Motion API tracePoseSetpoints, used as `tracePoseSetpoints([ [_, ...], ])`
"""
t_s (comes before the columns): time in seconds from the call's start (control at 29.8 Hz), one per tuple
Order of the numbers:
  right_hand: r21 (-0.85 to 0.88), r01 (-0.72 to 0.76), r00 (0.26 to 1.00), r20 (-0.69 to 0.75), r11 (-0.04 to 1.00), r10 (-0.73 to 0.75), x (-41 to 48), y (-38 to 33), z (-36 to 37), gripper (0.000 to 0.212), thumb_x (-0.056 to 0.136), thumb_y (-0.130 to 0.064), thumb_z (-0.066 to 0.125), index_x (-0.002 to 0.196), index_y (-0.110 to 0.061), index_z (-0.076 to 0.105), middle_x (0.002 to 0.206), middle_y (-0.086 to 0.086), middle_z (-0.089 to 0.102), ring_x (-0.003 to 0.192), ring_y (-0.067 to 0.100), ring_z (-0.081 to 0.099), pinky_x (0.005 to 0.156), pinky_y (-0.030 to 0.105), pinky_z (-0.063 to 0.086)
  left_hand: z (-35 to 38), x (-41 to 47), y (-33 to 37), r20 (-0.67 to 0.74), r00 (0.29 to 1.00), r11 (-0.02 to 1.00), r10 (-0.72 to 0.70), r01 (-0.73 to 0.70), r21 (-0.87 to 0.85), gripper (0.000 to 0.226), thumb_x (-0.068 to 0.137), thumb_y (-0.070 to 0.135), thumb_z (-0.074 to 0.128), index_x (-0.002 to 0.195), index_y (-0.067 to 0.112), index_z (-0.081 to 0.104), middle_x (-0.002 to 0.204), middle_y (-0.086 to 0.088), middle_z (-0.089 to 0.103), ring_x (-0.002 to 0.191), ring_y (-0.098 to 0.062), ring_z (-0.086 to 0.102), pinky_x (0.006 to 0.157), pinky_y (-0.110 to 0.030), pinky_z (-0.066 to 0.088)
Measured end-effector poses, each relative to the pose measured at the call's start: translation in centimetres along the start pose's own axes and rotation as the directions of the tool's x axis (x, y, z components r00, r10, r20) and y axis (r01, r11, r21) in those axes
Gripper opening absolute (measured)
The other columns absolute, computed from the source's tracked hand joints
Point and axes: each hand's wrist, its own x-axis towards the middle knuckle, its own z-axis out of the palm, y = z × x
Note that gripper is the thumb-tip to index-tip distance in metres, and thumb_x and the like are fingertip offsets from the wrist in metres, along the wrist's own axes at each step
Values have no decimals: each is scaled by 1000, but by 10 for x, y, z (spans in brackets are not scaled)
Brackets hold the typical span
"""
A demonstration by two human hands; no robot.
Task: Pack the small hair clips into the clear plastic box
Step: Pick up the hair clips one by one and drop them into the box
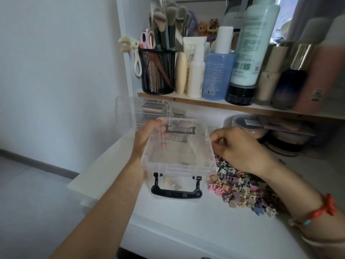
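My left hand (147,139) grips the clear plastic box (179,168) by its left side, palm against the wall and fingers curled over the far left rim, where they show blurred through the plastic. The box sits open-topped on the white table (186,221), with a black handle (176,193) hanging down on its near end and another on the far end. Inside, a small dark clip (185,163) lies near the front, and a few pale clips (170,184) show through the near wall.

My right hand (240,146) hovers just beside the box's right rim, knuckles up, fingers curled in with the thumb close to the fingertips. I cannot tell whether they pinch a clip, since the tips are turned away from me. A red bracelet (324,208) sits on that wrist.

The small hair clips (240,191) lie in a heap on the table, just to the right of the box and partly under my right hand and forearm: pink, purple, blue, cream and tan ones all jumbled.

Behind the box on the left stands a clear lid (130,107). Above, a shelf (205,104) carries a black mesh cup (158,71) full of makeup brushes (162,17), and beside it a blue bottle (217,75) among other bottles
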Motion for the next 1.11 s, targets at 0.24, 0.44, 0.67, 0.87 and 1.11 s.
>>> tracePoseSetpoints([
  [0.24, -264, 16, 991, 134, 964, 20, -2, -4, 8, 23, 85, -20, 54, 103, -24, 67, 84, -11, 47, 101, 21, 55, 96, 36, 33, -1, 2, 0, 1, 1000, 1000, -16, 16, -7, 25, 77, 26, 52, 96, 13, 64, 83, 0, 67, 78, -16, 62, 68, -29, 42],
  [0.44, -279, -17, 992, 113, 960, 51, -1, -4, 8, 14, 83, -20, 55, 94, -22, 64, 80, -12, 39, 102, 21, 53, 96, 36, 31, 2, -1, 1, -17, 1000, 1000, -4, 3, -21, 23, 89, 18, 42, 91, 14, 64, 80, 0, 67, 72, -13, 64, 65, -27, 41],
  [0.67, -289, 54, 993, 112, 956, -22, 1, -1, 13, 22, 86, -17, 50, 72, -26, 65, 64, -19, 42, 82, 15, 52, 86, 33, 34, 1, 0, 2, -26, 999, 1000, -23, 23, 1, 19, 89, 20, 44, 87, 17, 63, 82, 0, 65, 78, -16, 60, 68, -29, 41],
  [0.87, 526, 156, 918, -389, 836, 73, 8, -5, 0, 14, 79, -11, 66, 75, -25, 67, 69, -12, 64, 61, -2, 55, 64, 6, 43, 2, -2, 1, -29, 1000, 1000, 0, 0, 6, 12, 81, 23, 52, 85, 18, 62, 84, -1, 63, 80, -17, 59, 68, -29, 41],
  [1.11, 509, 66, 958, -272, 858, 88, 17, 1, 1, 17, 88, -15, 55, 100, -21, 66, 96, -9, 67, 90, 1, 60, 85, 9, 43, 4, -5, 3, -50, 998, 999, -22, 20, -33, 16, 87, 20, 47, 86, 17, 62, 84, -2, 62, 75, -15, 59, 67, -28, 40],
])
